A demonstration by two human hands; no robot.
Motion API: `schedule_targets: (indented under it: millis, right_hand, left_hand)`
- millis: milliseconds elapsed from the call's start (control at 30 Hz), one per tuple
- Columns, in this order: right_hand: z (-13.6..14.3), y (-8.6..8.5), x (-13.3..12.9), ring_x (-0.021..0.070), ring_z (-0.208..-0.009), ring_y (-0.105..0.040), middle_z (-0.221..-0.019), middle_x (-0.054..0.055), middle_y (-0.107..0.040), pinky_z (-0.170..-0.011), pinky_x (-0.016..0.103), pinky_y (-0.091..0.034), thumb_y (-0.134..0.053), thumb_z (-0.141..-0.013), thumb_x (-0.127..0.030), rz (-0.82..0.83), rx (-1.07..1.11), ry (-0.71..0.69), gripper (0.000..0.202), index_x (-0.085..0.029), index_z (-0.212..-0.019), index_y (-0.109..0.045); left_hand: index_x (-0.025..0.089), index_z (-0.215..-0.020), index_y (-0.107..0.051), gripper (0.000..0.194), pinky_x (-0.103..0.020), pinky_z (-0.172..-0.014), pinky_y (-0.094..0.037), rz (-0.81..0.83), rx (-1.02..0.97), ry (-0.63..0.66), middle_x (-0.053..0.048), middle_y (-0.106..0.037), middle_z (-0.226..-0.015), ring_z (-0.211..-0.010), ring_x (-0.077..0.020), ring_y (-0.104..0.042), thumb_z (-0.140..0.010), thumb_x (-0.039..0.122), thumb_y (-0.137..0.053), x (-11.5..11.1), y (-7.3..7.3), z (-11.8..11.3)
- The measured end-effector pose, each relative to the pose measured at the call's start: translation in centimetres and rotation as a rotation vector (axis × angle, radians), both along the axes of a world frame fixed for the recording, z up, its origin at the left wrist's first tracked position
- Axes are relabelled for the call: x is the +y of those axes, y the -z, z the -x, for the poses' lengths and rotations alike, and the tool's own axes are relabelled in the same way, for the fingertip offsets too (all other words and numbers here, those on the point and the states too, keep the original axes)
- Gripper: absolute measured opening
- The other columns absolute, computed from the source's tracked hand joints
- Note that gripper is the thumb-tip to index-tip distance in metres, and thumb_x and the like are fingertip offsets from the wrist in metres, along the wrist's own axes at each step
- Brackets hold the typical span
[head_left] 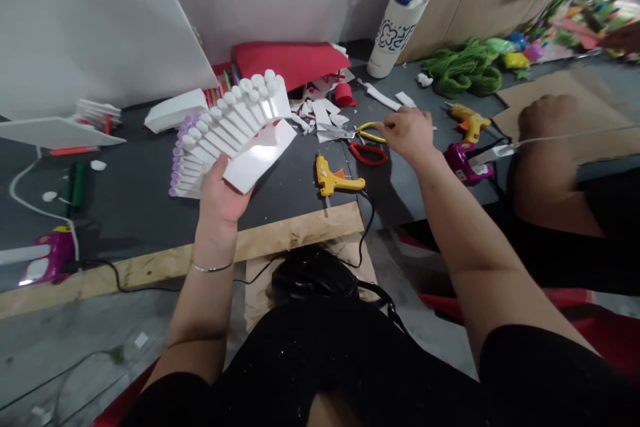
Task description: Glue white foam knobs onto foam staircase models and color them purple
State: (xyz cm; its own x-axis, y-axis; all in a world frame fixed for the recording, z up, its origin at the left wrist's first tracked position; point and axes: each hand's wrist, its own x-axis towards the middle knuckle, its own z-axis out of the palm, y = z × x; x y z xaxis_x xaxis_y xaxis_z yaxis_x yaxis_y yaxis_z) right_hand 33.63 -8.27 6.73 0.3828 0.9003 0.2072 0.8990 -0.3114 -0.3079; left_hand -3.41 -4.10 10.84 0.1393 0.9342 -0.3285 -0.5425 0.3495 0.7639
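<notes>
My left hand [225,193] is closed on the lower edge of a fan-shaped white craft piece [235,127], made of many narrow strips. White and purple round rolls line its outer edge, and a plain white panel [260,157] forms its near side. Over on the right, my right hand [407,133] pinches the yellow handle of a pair of scissors [370,135]. The scissors' red handle lies beside it, and the blades point left over white scraps [327,110]. Between my hands a yellow glue gun [333,179] rests on the dark table.
A white bottle [397,30] stands at the back, near a bundle of green yarn [463,67]. Red sheet material [290,60] lies behind the fan piece. A second glue gun [467,121] sits on the right, close to another person's arm [547,147]. Cords hang off the front edge.
</notes>
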Motion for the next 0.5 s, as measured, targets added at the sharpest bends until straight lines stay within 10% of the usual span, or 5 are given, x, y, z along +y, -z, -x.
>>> schedule_targets:
  millis: [233, 500]
  right_hand:
    - [5.3, 2.5, -6.2, 0.0339, -0.117, -0.066, -0.128, 0.015, -0.073, -0.102, 0.053, -0.055, -0.069, -0.093, -0.034, 0.023, 0.147, -0.658, 0.039, -0.022, -0.130, -0.069]
    - [5.1, 3.5, -8.7, 0.0341, -0.112, -0.064, -0.124, 0.014, -0.076, -0.089, 0.049, -0.053, -0.050, -0.104, -0.031, 0.154, -0.065, -0.437, 0.038, -0.029, -0.135, -0.072]
  left_hand:
    - [0.029, -0.126, -0.070, 0.032, -0.047, -0.126, -0.048, -0.051, 0.050, 0.068, -0.004, -0.076, -0.136, -0.147, -0.0255, -0.057, -0.105, 0.041, -0.048, 0.7, -0.3, 1.7]
    - [0.025, -0.122, -0.069, 0.035, -0.047, -0.116, -0.056, 0.107, 0.059, -0.022, -0.006, -0.077, -0.135, -0.139, -0.0252, -0.064, -0.110, 0.040, -0.041, 0.8, -0.9, 0.8]
